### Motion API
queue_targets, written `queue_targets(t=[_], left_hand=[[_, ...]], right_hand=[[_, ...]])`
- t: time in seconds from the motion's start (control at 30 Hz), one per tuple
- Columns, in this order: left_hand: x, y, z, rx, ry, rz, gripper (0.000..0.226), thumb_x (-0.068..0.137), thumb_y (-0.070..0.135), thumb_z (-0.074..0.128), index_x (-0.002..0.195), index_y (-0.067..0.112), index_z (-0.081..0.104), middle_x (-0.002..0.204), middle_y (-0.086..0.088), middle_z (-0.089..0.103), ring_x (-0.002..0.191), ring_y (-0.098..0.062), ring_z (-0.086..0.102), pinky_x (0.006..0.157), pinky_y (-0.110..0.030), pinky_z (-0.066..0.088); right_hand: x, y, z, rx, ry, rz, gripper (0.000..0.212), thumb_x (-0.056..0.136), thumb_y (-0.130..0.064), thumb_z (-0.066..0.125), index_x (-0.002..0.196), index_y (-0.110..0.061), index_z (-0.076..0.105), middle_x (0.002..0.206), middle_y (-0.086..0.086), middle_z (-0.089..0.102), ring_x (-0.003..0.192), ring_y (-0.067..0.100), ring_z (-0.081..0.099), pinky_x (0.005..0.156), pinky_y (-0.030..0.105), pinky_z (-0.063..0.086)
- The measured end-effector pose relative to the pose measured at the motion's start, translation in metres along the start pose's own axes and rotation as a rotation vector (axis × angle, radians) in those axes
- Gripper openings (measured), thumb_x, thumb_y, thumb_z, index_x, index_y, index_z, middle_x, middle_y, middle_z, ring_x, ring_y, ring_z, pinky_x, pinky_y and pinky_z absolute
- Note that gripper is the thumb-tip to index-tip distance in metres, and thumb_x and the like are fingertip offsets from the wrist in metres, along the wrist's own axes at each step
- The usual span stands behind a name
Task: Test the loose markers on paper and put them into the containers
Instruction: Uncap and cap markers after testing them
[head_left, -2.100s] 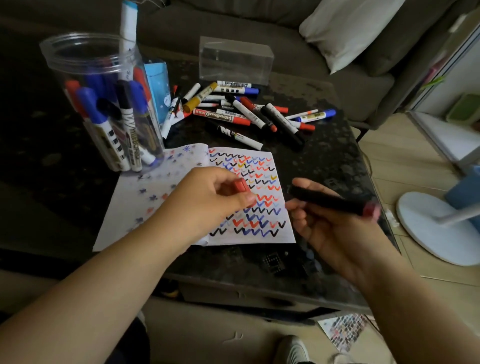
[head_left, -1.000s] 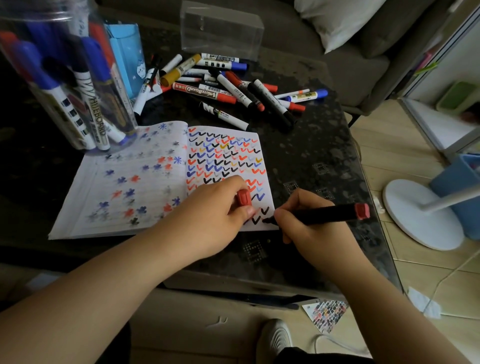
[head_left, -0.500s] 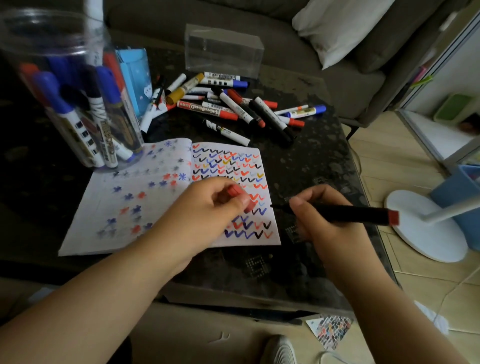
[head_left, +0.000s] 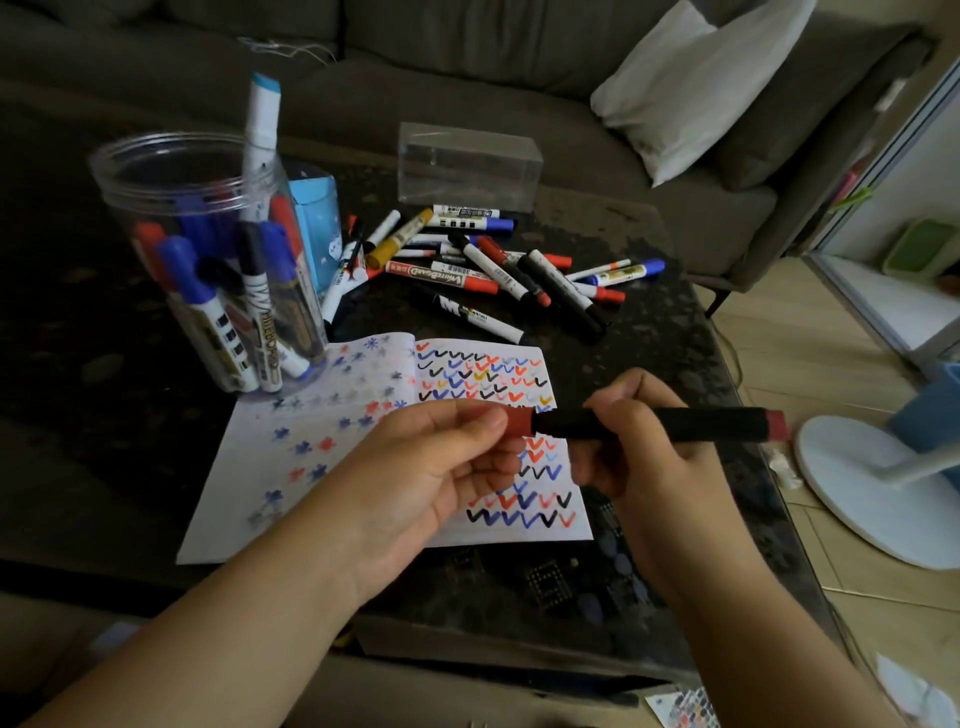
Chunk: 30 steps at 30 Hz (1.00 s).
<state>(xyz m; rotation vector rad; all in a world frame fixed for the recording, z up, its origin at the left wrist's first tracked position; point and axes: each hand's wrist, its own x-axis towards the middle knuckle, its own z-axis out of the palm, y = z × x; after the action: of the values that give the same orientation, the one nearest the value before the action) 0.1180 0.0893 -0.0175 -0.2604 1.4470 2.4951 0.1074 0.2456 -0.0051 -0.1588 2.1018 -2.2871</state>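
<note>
Dark speckled stone-topped table filled most of the view; a grey fabric sofa with a white pillow ran along its far edge.

Open white paper notebook lay on the table's near half, right page covered in rows of red, blue, black and yellow check marks, left page dotted with blotted stars.

Tall clear plastic round jar stood on the table at the notebook's far-left corner, holding upright markers with blue, red and black caps; one long white marker with a light-blue cap stuck out above its rim. A light-blue carton stood just behind the jar.

Clear rectangular plastic box sat at the table's far edge, beyond the notebook.

Loose pile of mixed whiteboard markers lay on the table between the clear box and the notebook.

Both hands hovered above the notebook's right page. Right hand had fingers curled around the barrel of a black marker with a red end plug, held level. Left hand pinched the red marker cap between thumb and fingertips, the cap meeting the marker's tip end; whether fully seated could not be told.

White round fan base stood on the floor to the right of the table.
</note>
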Motion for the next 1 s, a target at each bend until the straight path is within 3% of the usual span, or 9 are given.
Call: queue_targets(t=[0.13,0.23,0.33,0.47,0.63,0.73,0.8,0.9,1.0], left_hand=[[-0.005,0.004,-0.003,0.143,-0.056,0.061,0.020,0.068,0.018,0.061,0.083,0.006,0.067,0.065,-0.006,0.067,0.058,-0.012,0.062,0.056,-0.020,0.052],[-0.008,0.008,-0.011,0.556,-0.093,0.190,0.008,0.084,0.020,0.059,0.082,0.019,0.067,0.067,0.001,0.068,0.061,-0.008,0.062,0.060,-0.018,0.049],[-0.014,0.010,-0.015,0.822,-0.131,0.306,0.013,0.087,0.031,0.054,0.080,0.028,0.064,0.067,0.008,0.067,0.059,0.000,0.060,0.061,-0.014,0.045],[-0.019,0.012,-0.018,0.837,-0.121,0.372,0.021,0.089,0.040,0.054,0.075,0.027,0.064,0.064,0.008,0.065,0.058,0.000,0.058,0.059,-0.014,0.045],[-0.021,0.020,-0.024,0.894,-0.083,0.434,0.015,0.083,0.041,0.051,0.087,0.032,0.063,0.063,0.007,0.063,0.055,-0.006,0.054,0.057,-0.030,0.046],[-0.018,0.027,-0.029,0.964,-0.027,0.461,0.012,0.088,0.041,0.053,0.087,0.035,0.064,0.070,0.005,0.066,0.060,-0.008,0.059,0.065,-0.039,0.051],[-0.017,0.035,-0.033,0.986,0.007,0.480,0.010,0.085,0.043,0.054,0.087,0.037,0.063,0.077,0.008,0.068,0.071,-0.007,0.063,0.073,-0.042,0.052],[-0.017,0.051,-0.044,0.956,0.071,0.513,0.007,0.087,0.034,0.060,0.085,0.041,0.062,0.087,0.018,0.066,0.081,0.000,0.063,0.079,-0.030,0.052],[-0.024,0.068,-0.058,0.950,0.152,0.551,0.015,0.085,0.026,0.062,0.086,0.041,0.061,0.087,0.020,0.066,0.084,0.004,0.062,0.077,-0.020,0.050]], right_hand=[[0.003,-0.002,0.006,-0.011,0.007,-0.002,0.028,0.090,-0.019,0.056,0.064,-0.014,0.049,0.049,-0.002,0.049,0.048,0.013,0.046,0.051,0.028,0.034],[0.005,-0.004,0.009,-0.030,0.016,-0.022,0.031,0.088,-0.024,0.059,0.061,-0.014,0.048,0.048,-0.002,0.042,0.046,0.012,0.037,0.048,0.025,0.030],[0.007,-0.003,0.015,0.030,0.055,-0.024,0.032,0.089,-0.018,0.059,0.060,-0.014,0.046,0.049,-0.001,0.033,0.043,0.010,0.029,0.044,0.024,0.024],[0.004,-0.001,0.033,0.122,0.108,-0.021,0.036,0.090,-0.007,0.050,0.058,-0.015,0.038,0.050,-0.002,0.030,0.044,0.007,0.030,0.044,0.023,0.027],[0.004,-0.005,0.049,0.183,0.107,-0.021,0.041,0.092,-0.006,0.048,0.054,-0.020,0.038,0.050,-0.004,0.029,0.046,0.008,0.030,0.046,0.024,0.029],[0.006,-0.002,0.052,0.158,0.080,0.014,0.036,0.092,-0.015,0.052,0.059,-0.017,0.040,0.046,-0.006,0.032,0.043,0.008,0.030,0.049,0.028,0.027],[0.006,-0.003,0.054,0.074,0.033,0.010,0.029,0.086,-0.033,0.059,0.062,-0.019,0.053,0.048,-0.005,0.039,0.047,0.009,0.034,0.052,0.031,0.027],[0.009,-0.014,0.053,0.124,0.076,0.003,0.038,0.069,-0.046,0.060,0.083,-0.011,0.060,0.055,-0.003,0.047,0.055,0.010,0.042,0.057,0.027,0.035],[0.016,-0.028,0.055,0.142,0.079,-0.030,0.031,0.072,-0.041,0.058,0.081,-0.011,0.059,0.058,-0.001,0.051,0.060,0.011,0.045,0.062,0.028,0.038]])
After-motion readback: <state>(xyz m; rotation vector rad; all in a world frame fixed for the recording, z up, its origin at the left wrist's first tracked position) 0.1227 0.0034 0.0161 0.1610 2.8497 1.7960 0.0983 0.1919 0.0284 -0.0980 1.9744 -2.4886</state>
